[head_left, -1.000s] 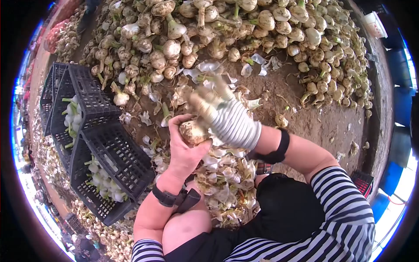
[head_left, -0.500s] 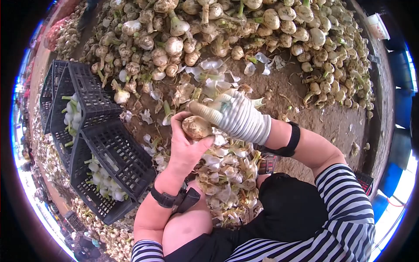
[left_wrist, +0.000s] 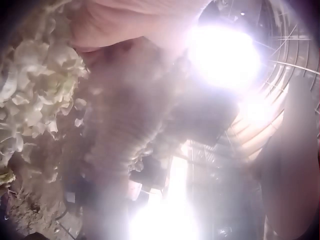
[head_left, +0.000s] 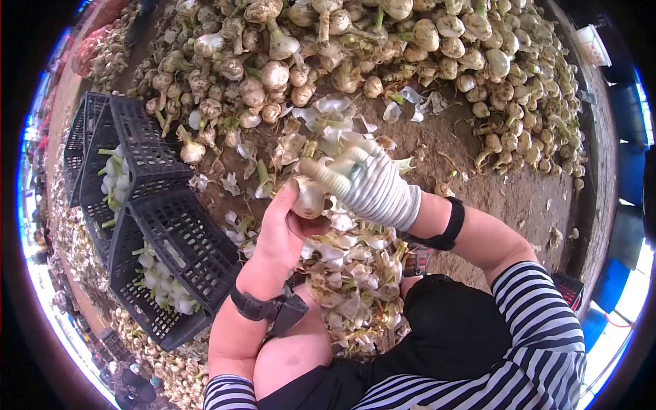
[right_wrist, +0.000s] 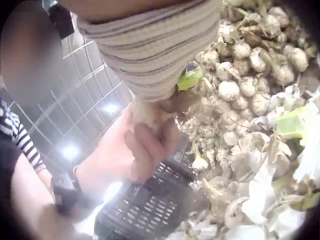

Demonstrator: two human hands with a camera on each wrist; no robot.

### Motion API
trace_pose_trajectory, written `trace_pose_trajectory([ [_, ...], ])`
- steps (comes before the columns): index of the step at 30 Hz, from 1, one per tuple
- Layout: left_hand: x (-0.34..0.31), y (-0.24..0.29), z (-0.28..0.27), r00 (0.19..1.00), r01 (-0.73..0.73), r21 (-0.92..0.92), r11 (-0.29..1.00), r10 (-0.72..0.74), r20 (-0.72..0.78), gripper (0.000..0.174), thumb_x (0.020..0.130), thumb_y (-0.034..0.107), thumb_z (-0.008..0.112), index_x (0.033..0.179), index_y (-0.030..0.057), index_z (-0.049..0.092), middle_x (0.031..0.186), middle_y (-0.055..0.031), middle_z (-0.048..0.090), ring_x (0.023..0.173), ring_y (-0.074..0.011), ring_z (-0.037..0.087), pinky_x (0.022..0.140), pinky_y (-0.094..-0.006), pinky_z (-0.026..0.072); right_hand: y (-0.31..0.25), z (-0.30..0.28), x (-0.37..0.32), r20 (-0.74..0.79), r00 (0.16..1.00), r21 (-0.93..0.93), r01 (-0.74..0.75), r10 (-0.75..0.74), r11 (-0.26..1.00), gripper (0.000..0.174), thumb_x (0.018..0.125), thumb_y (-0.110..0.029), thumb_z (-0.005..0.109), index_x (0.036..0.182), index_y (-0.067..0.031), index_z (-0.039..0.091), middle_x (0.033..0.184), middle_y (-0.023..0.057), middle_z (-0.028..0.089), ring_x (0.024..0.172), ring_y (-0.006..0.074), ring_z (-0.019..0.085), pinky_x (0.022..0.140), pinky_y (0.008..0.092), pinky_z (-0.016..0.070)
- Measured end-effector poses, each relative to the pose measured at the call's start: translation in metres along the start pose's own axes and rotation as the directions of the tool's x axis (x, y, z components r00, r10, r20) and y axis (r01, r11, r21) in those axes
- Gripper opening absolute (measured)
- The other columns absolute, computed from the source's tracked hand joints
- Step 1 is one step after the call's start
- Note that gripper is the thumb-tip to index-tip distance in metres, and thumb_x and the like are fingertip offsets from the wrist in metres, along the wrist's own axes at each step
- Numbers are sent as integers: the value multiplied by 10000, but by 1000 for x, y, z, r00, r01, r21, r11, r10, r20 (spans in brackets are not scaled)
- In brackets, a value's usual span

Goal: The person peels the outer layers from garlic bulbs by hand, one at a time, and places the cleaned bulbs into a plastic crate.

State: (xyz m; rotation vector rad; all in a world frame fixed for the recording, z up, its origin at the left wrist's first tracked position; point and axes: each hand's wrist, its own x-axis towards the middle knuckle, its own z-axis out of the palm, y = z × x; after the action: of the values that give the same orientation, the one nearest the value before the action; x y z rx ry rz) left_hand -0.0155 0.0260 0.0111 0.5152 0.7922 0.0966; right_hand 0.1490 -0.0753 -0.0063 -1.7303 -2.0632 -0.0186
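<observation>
The bare left hand grips a pale garlic bulb, its thumb along the bulb's left side. From the right, the right hand in a striped white glove lies against the bulb's upper side with bent fingers. Seen from the right wrist, the left hand's fingers curl round the bulb just below the glove, and a green piece shows beside the glove. Glare blurs the left wrist view; part of the left hand shows at its top.
A large heap of unpeeled bulbs spreads across the far side. Black crates with white bulbs stand at left. Loose skins lie between the legs. A wooden beam and white bucket are at right.
The left hand has turned and the bulb with it, now upright and showing a paler side. The gloved hand has swung from above the bulb down against it.
</observation>
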Motion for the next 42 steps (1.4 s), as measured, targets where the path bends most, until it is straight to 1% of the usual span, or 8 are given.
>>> trace_pose_trajectory([
  [9, 6, -29, 23, 803, -576, 365, 732, 590, 85, 503, 800, 79, 680, 1178, 61, 348, 1092, -72, 488, 975, -156, 535, 848, -284, 473, -25, 4, 7, 481, 579, 876, -284, 658, -391, 255, 894, -225, 588, 1001, -2, 648, 856, 7, 657, 771, 56, 565, 713, 229, 472],
  [14, 0, -4, 13, 964, -96, -320, 942, 168, 206, 509, 916, 477, 441, 1195, 51, 453, 999, -104, 578, 906, -209, 583, 767, -334, 514, -28, 0, 7, 167, 649, 961, -274, 742, 23, 186, 899, -102, 545, 1047, -33, 635, 827, 10, 656, 729, 53, 546, 672, 231, 468],
  [17, 6, -16, 15, 823, -401, 481, 780, 537, -184, 442, 840, 185, 649, 1193, 18, 443, 997, -68, 577, 910, -151, 572, 818, -282, 483, -11, -2, 15, -184, 751, 607, -421, 634, 674, 169, 860, -104, 579, 1008, -53, 641, 691, 92, 623, 549, 119, 544, 511, 273, 457],
  [22, -4, -3, 2, 905, -377, 475, 795, 425, 8, 463, 739, -45, 659, 1167, -4, 488, 1050, -56, 544, 946, -134, 545, 881, -257, 437, -4, -14, -1, 292, 676, 906, -421, 677, 30, 162, 855, -122, 582, 982, -44, 645, 637, 99, 596, 528, 118, 518, 495, 264, 427],
  [24, -2, 0, 2, 929, -345, 414, 843, 370, 21, 454, 727, -50, 666, 1151, -2, 510, 1030, -55, 552, 924, -136, 550, 870, -251, 435, -11, -25, -2, 389, 659, 834, -549, 643, 58, 154, 848, -149, 593, 935, -31, 642, 616, 103, 580, 506, 138, 511, 482, 279, 418],
  [26, -1, 0, 2, 577, -571, 820, 42, 730, 365, 355, 724, -45, 675, 1060, 4, 574, 944, -58, 576, 863, -144, 566, 801, -250, 452, -15, -22, -2, 286, 748, 808, -524, 599, 269, 150, 846, -166, 588, 890, -31, 637, 600, 103, 579, 492, 172, 520, 477, 292, 423],
  [35, -22, 0, 5, 678, -594, 698, 400, 716, 167, 286, 771, 7, 697, 1021, -19, 559, 955, -53, 580, 861, -106, 552, 771, -213, 449, 49, 29, -15, -212, 891, -400, -454, 401, 796, 333, 728, -278, 671, 1006, -99, 630, 887, 161, 616, 863, 302, 594, 716, 390, 473],
  [42, -17, -3, 11, 390, -528, 817, -231, 788, 475, 297, 658, -101, 709, 913, 10, 607, 944, -127, 653, 862, -199, 628, 770, -287, 497, -17, -24, 8, 64, 909, 318, -410, 412, 855, 201, 769, -274, 638, 782, -78, 593, 590, 92, 553, 564, 294, 580, 513, 385, 448],
])
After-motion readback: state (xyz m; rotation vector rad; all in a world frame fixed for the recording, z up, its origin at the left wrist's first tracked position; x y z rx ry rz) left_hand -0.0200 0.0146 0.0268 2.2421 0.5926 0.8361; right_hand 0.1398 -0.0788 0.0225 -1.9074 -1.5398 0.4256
